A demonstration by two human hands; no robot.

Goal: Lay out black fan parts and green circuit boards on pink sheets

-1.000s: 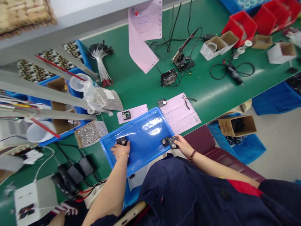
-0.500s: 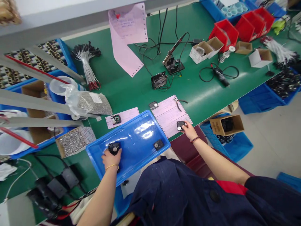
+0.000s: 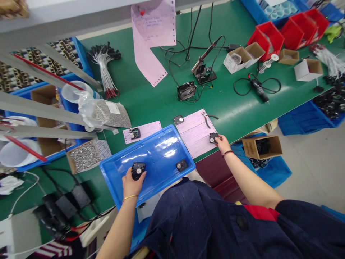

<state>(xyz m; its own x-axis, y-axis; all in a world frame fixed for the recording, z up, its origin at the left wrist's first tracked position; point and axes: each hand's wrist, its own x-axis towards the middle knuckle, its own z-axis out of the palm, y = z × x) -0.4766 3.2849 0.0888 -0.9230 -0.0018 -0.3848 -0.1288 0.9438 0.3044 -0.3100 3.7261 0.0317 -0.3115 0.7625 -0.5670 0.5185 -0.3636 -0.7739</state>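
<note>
My left hand [image 3: 133,184] is closed around a black square part with a silver disc [image 3: 138,170], over the left half of the blue tray [image 3: 161,187]. Whether that part rests on the tray floor I cannot tell. A similar black part [image 3: 182,165] lies in the tray's right end. At the right edge of the pink printed sheet [image 3: 192,135], my right hand [image 3: 223,144] pinches another black part with a silver disc [image 3: 213,138]. One more such part [image 3: 178,119] sits on the sheet's upper left corner, and cutting pliers [image 3: 208,118] lie at its upper right.
Left of the tray are a circuit assembly [image 3: 134,133] on paper, a bag of small parts [image 3: 113,114] and a box of metal pieces [image 3: 84,158]. Farther back stand a small fan [image 3: 187,91], a soldering iron stand [image 3: 203,73] and a corded electric screwdriver [image 3: 259,90].
My left hand has moved right in the tray with its black part. My right hand has shifted its part toward the sheet's right edge. The whole view has shifted slightly.
</note>
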